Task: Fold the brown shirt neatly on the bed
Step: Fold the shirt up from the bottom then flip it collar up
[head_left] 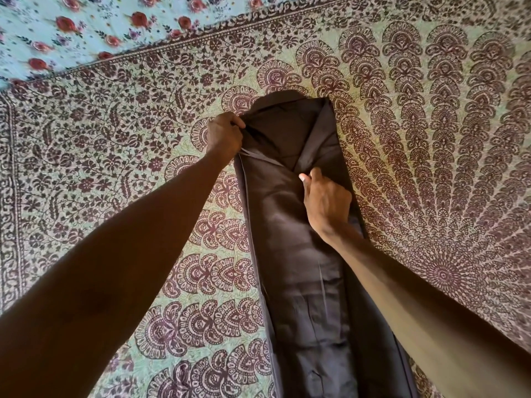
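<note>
The brown shirt [290, 254] lies on the bed as a long narrow strip, running from the bottom of the view up to the middle. Its sides are folded inward. My left hand [224, 136] grips the shirt's upper left edge near the shoulder, fingers closed on the cloth. My right hand [326, 201] pinches a fold of fabric near the shirt's middle, right of the centre line, with the thumb pointing up. The far end of the shirt is bunched and raised slightly between the two hands.
The bed is covered with a green and maroon paisley bedspread [431, 139] that fills most of the view. A light blue sheet with red roses [86, 24] lies at the top left, past the bedspread's border.
</note>
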